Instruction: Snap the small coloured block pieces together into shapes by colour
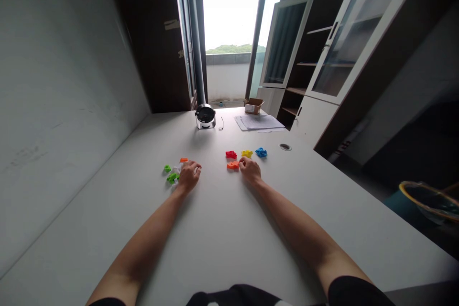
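1. Two hands rest on the white desk (222,229); our right hand (250,170) is the nearer one to the orange piece (233,165), which lies just left of its fingertips, touching them, long side running across us
2. That grip is curled; we cannot tell whether it pinches anything
3. The orange piece is small, flat and knobbly, nearer us than a red piece (231,154), a yellow piece (246,153) and a blue piece (261,152) set in a row
4. Our left hand (189,175), also curled, sits beside the green pieces (172,177); whether it holds one we cannot tell
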### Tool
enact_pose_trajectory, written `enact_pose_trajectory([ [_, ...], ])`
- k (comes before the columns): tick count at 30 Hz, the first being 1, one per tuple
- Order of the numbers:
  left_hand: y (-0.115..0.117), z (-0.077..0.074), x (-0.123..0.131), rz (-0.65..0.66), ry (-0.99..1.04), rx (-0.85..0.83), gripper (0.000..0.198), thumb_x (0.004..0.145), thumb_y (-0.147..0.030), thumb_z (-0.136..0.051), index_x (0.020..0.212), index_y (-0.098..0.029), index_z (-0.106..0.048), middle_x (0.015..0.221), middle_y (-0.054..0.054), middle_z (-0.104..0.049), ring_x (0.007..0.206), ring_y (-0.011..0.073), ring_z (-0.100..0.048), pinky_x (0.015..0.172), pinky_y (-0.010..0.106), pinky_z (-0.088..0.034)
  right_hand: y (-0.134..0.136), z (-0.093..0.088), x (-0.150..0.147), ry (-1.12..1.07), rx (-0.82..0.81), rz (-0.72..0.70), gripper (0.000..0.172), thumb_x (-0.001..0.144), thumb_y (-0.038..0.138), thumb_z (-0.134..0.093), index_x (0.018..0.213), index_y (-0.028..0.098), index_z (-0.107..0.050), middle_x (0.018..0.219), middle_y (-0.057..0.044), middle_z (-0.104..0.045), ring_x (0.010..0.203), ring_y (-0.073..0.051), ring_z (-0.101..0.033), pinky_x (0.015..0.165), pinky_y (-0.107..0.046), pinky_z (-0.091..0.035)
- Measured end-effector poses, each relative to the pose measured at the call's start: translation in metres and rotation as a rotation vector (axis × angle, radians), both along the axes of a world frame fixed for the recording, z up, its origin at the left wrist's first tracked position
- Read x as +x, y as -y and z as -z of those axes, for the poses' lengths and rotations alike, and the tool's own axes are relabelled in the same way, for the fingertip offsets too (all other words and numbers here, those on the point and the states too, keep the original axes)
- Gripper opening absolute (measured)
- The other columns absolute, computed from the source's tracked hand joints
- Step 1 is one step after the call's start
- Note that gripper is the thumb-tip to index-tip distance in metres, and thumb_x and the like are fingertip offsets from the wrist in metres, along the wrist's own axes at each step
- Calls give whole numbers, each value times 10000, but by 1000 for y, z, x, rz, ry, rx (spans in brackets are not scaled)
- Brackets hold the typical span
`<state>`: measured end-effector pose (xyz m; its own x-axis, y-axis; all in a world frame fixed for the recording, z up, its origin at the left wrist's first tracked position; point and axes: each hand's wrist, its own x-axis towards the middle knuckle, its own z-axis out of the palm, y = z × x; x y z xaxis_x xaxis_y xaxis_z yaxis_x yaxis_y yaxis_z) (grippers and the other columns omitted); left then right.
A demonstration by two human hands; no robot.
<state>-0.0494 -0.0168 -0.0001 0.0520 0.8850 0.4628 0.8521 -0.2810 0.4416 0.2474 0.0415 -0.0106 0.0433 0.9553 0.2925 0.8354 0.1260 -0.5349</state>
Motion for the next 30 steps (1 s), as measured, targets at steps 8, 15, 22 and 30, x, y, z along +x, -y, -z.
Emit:
enact_pose_trajectory([
  [8, -13, 1, -40, -251, -198, -32, 328, 884, -296, -525, 1178, -225, -653, 1407, 115, -520, 1346, 310, -370, 1142, 464, -257, 20, -13, -18, -92, 85, -124, 160, 885, 239, -514, 920, 221, -669, 796, -17, -684, 713, -168, -586, 679, -259, -383],
  [15, -13, 7, -40, -201, -299, -116, 306, 894, -334, -531, 1175, -250, -620, 1397, 117, -539, 1375, 309, -324, 1151, 504, -171, 50, -17, -51, -136, 122, -514, 175, 845, 145, -548, 904, 211, -698, 737, -8, -662, 657, -145, -562, 662, -238, -397],
  [22, -9, 4, -35, -79, -263, -72, 217, 901, -266, -528, 1082, -225, -640, 1298, 108, -585, 1333, 313, -348, 1147, 473, -199, 67, -8, -71, -140, 75, -769, 179, 868, 141, -557, 892, 225, -713, 779, 4, -701, 671, -129, -592, 651, -215, -401],
  [30, -1, 0, -13, 87, -224, -11, 271, 929, -252, -486, 1157, -247, -632, 1380, 85, -531, 1319, 299, -385, 1124, 437, -274, 58, -1, -69, -130, 19, -795, 168, 857, 131, -582, 886, 216, -724, 805, -3, -716, 695, -132, -608, 682, -217, -432],
])
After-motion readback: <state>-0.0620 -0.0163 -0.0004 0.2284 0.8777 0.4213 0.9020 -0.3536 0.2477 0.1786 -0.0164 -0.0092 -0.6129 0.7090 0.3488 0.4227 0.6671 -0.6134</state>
